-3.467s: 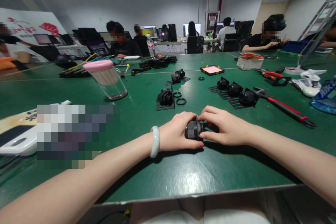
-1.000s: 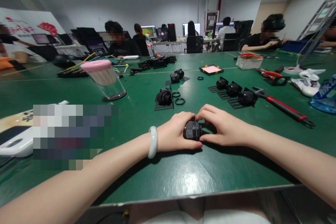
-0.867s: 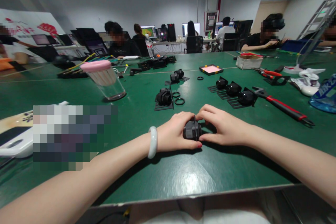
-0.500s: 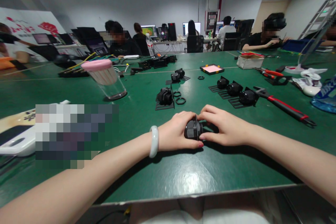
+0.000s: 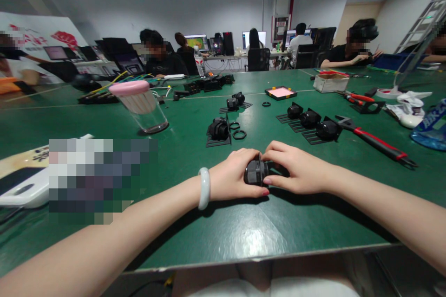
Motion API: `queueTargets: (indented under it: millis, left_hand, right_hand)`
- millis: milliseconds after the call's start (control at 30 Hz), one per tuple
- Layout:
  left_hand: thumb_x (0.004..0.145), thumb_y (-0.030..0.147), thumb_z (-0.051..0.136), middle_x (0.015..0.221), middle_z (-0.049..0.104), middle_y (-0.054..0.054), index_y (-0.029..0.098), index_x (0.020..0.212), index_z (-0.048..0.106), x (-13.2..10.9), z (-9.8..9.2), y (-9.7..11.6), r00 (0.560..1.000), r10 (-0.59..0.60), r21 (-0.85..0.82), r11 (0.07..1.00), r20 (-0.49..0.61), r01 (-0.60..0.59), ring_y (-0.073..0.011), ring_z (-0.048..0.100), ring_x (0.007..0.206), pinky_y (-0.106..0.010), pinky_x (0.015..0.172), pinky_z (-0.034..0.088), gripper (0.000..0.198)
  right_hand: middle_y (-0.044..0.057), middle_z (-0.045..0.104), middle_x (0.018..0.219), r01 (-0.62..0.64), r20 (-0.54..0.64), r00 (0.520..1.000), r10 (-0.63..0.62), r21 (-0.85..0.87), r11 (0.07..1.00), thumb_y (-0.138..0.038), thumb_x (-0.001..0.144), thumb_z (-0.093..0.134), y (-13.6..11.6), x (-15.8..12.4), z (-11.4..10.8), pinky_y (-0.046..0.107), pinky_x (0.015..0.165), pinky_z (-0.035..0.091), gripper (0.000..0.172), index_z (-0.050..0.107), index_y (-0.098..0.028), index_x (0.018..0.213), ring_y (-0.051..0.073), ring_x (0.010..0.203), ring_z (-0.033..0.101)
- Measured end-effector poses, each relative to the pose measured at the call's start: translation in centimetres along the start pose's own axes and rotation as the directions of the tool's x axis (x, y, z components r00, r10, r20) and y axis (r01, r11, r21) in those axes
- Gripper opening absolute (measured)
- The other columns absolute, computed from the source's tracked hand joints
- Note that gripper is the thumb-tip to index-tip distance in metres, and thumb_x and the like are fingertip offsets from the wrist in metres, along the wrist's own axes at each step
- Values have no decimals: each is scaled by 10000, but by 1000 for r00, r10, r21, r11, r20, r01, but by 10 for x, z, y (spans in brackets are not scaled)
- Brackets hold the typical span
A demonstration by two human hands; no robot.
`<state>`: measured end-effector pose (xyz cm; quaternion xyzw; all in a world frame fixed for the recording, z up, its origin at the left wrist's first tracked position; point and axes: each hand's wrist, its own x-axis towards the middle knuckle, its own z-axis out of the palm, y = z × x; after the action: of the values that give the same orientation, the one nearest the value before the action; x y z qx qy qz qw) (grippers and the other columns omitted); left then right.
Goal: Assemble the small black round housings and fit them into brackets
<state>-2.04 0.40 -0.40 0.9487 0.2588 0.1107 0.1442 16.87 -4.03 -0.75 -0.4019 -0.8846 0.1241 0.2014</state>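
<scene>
My left hand (image 5: 235, 174), with a pale bracelet at the wrist, is closed around the body of a black cable gland (image 5: 253, 171) just above the green table. The fingertips of my right hand (image 5: 296, 169) pinch the gland's threaded end from the right; whether a ring nut sits between them is hidden. Ahead of my hands stands another black gland on a slotted bracket (image 5: 219, 130). Beside it lie two black ring nuts (image 5: 239, 135). Several more bracketed glands (image 5: 309, 119) form a row to the right, and a smaller pair (image 5: 235, 101) sits farther back.
An adjustable wrench (image 5: 378, 142) with red-black handles lies right. At left are a pink-lidded glass cup (image 5: 141, 106) and a white phone-like object (image 5: 28, 188), partly pixelated. A pink-lined tray (image 5: 280, 92), white box (image 5: 330, 82) and blue bottle (image 5: 432, 127) stand farther off; people sit beyond.
Both hands keep their hold on the gland, almost unmoved. The view has shifted very slightly.
</scene>
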Motion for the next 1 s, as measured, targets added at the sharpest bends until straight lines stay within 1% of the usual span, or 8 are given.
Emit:
queueTargets:
  millis: [433,700,1000]
  left_hand:
    - [592,505,617,856,526,-30,167,917,451,0,-1,1,1000,-8,-22,1000,-13,8,-198,500,807,-297,722,392,497]
    - [590,508,617,855,529,-33,167,915,456,0,-1,2,1000,-14,-32,999,-16,13,-201,503,809,-301,722,398,498]
    - [588,511,621,849,539,-35,164,914,458,1,-3,3,1000,-21,-14,1000,-5,21,-201,511,798,-300,717,399,503]
  right_hand:
    - [60,485,903,-3,22,1000,3,-5,1000,-355,759,519,0,1,-1,302,703,418,316,493,-152,1001,165,782,502]
    - [61,490,888,15,1,1000,-15,11,1000,-340,754,533,0,1,-2,296,685,410,298,500,-155,985,163,767,498]
    - [52,486,874,16,5,1000,-16,-10,1000,-340,757,528,0,0,-1,285,675,406,286,495,-153,971,156,755,495]
